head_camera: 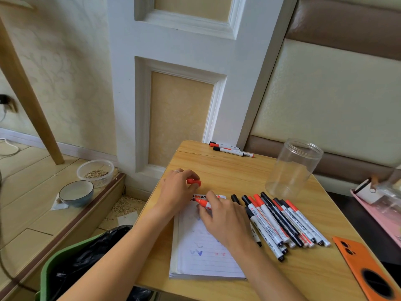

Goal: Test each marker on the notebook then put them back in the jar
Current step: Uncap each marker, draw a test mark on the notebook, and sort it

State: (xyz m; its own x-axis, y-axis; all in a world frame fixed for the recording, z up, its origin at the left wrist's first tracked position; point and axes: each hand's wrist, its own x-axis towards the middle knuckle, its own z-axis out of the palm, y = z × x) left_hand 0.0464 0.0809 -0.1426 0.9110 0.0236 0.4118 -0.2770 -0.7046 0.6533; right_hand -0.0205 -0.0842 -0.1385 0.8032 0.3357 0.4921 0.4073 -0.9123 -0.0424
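An open lined notebook (206,259) lies on the wooden table (234,170), with faint blue and red scribbles on its page. My right hand (223,218) holds an uncapped red marker (201,202), tip pointing left over the top of the page. My left hand (176,192) pinches its red cap (194,182) just above the notebook. Several capped red and black markers (282,222) lie in a pile right of the notebook. An empty clear plastic jar (293,168) stands at the table's right rear. Three more markers (232,149) lie at the far edge.
An orange phone (368,268) lies at the table's right front corner. A pink tray (386,218) sits off the right side. Left of the table are a green bin with a black bag (71,266), a blue bowl (76,193) and a clear food tub (95,172) on the floor.
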